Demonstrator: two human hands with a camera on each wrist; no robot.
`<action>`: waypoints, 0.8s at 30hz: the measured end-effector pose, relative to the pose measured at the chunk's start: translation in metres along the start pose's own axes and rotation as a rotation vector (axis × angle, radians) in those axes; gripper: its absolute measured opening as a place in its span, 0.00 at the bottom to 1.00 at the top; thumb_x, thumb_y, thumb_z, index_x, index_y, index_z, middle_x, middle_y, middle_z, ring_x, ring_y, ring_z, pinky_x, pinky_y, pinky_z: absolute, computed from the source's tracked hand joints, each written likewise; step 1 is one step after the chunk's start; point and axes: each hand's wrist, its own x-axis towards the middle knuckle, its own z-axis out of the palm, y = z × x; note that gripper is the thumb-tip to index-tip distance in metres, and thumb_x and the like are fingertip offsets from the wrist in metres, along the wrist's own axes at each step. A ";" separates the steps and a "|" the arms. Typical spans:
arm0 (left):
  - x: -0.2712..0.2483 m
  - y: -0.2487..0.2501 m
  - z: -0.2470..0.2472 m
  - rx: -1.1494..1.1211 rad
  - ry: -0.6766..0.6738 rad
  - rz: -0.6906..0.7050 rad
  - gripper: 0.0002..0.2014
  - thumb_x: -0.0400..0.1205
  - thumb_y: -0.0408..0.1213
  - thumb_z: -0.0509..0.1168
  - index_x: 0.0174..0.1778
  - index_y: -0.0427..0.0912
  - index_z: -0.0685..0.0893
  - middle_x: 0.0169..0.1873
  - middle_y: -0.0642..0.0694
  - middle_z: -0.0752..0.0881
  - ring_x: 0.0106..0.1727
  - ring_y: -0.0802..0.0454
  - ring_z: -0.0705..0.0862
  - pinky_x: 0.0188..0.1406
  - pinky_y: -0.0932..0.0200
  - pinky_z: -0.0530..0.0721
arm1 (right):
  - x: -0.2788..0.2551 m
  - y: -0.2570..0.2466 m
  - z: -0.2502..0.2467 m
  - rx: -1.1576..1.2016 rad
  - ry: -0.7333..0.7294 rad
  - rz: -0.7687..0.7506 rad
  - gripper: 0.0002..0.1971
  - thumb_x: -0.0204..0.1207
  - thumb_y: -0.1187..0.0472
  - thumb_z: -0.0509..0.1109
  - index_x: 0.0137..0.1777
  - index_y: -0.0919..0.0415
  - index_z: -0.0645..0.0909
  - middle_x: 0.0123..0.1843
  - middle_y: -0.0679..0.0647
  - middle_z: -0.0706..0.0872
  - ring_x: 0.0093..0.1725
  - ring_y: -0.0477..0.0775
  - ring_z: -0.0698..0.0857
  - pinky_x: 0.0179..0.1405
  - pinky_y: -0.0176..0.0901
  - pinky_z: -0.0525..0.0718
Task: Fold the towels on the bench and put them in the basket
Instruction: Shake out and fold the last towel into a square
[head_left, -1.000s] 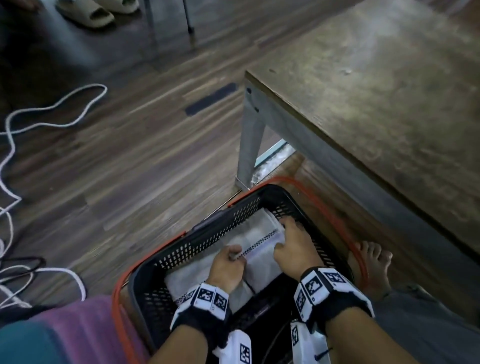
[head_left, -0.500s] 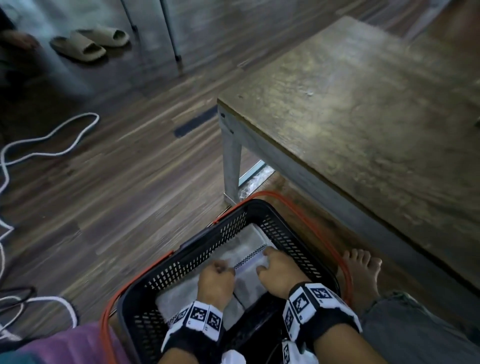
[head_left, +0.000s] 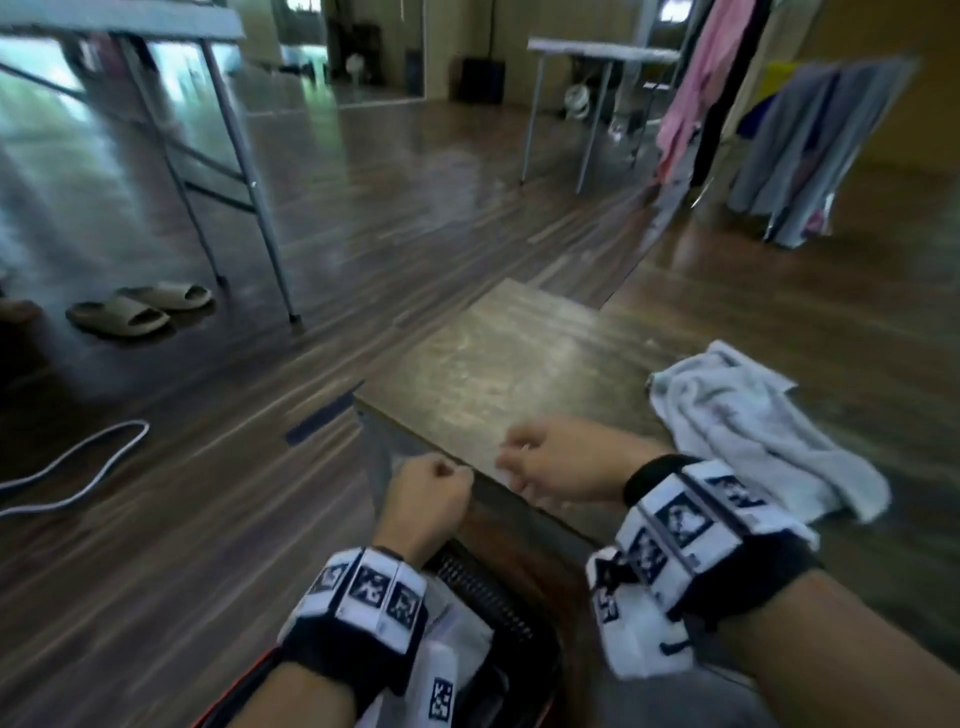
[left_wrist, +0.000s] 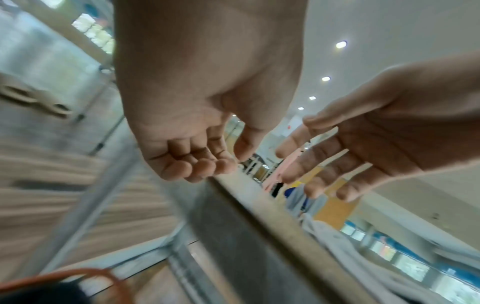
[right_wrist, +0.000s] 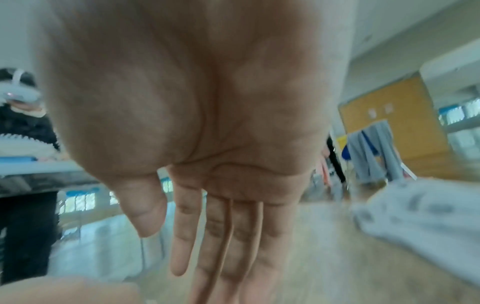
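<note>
A crumpled grey-white towel lies on the right part of the wooden bench; the right wrist view has this towel at its right edge. My left hand hovers at the bench's near corner, fingers curled into the palm, holding nothing. My right hand is above the bench's front edge just left of the towel, fingers straight and spread, empty. Below my wrists the black basket holds a folded white towel. Its orange handle shows in the left wrist view.
A pair of beige slippers and a white cable lie on the wooden floor to the left. Folding table legs stand behind them. A clothes rack with grey garments and a pink one stands at the far right.
Both hands let go of the folded towel in the basket and rose to the bench's front edge. My view tilted up from the basket to the bench and room.
</note>
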 end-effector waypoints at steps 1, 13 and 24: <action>-0.001 0.025 0.009 0.021 -0.035 0.043 0.18 0.76 0.36 0.65 0.19 0.40 0.73 0.19 0.45 0.72 0.31 0.45 0.72 0.35 0.53 0.70 | -0.016 0.007 -0.022 0.003 0.069 0.004 0.17 0.89 0.52 0.59 0.57 0.63 0.84 0.55 0.57 0.90 0.53 0.59 0.89 0.58 0.56 0.86; 0.007 0.154 0.193 0.723 -0.561 0.434 0.14 0.85 0.40 0.64 0.65 0.39 0.81 0.65 0.40 0.83 0.63 0.42 0.82 0.58 0.57 0.77 | -0.120 0.219 -0.079 -0.006 0.459 0.396 0.13 0.82 0.59 0.68 0.66 0.54 0.83 0.62 0.55 0.87 0.60 0.56 0.85 0.50 0.43 0.77; 0.029 0.146 0.235 0.902 -0.435 0.512 0.11 0.79 0.38 0.69 0.55 0.39 0.89 0.61 0.39 0.87 0.57 0.41 0.86 0.51 0.54 0.83 | -0.092 0.279 -0.019 0.032 0.678 0.448 0.05 0.79 0.49 0.66 0.51 0.45 0.74 0.51 0.51 0.85 0.50 0.63 0.85 0.46 0.50 0.82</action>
